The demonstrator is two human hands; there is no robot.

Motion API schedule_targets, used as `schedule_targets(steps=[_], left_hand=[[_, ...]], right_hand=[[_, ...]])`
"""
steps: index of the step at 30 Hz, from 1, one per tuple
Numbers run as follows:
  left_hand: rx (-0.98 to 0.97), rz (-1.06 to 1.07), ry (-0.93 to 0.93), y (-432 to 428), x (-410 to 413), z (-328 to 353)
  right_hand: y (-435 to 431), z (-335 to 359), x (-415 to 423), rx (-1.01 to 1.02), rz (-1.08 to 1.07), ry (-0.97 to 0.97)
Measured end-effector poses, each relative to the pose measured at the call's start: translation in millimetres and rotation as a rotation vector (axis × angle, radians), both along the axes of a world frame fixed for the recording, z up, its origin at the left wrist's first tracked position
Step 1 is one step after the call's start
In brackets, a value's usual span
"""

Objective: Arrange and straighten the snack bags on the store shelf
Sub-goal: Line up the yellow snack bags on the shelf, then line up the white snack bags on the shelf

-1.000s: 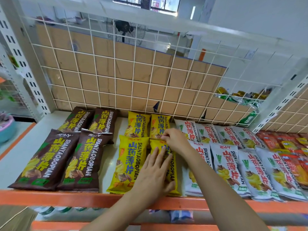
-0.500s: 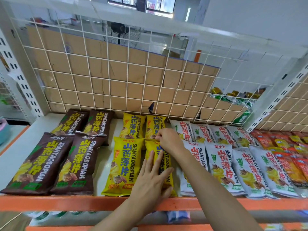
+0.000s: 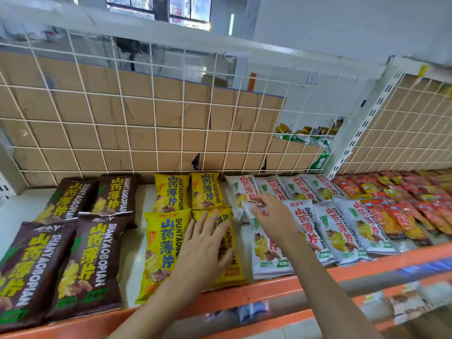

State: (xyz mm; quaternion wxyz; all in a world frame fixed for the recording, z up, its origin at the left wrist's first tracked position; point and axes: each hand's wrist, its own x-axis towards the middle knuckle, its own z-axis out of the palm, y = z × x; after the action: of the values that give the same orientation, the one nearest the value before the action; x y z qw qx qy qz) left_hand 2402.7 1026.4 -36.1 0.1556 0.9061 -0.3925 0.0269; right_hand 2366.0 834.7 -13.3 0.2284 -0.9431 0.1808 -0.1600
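Nearest is the orange shelf edge, both arms reaching over it. The left hand lies flat on the right front yellow bag, grip spread, fingers straight, nothing clamped. Just beside it, the right hand has its grip curled onto the top edge of the front white bag. Bit blurry, but it looks like a pinch. Brown bags sit off to the left, more white bags and red bags to the right. A second row lies behind, then the wire grid with cardboard behind it.
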Motion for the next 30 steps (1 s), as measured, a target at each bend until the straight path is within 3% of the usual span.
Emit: schedule_targets(steps=[10, 22, 30], left_hand=[[-0.02, 0.011, 0.045, -51.0, 15.1, 14.5], [-0.038, 0.214, 0.094, -147.4, 26.4, 16.0], [0.02, 0.365, 0.149, -185.3, 42.0, 14.6]], right_hand=[[-54.5, -1.3, -37.6, -0.077, -0.07, 0.067], [-155.7, -8.9, -25.4, -0.046, 0.123, 0.064], [-214.5, -25.5, -5.6, -0.035, 0.109, 0.181]])
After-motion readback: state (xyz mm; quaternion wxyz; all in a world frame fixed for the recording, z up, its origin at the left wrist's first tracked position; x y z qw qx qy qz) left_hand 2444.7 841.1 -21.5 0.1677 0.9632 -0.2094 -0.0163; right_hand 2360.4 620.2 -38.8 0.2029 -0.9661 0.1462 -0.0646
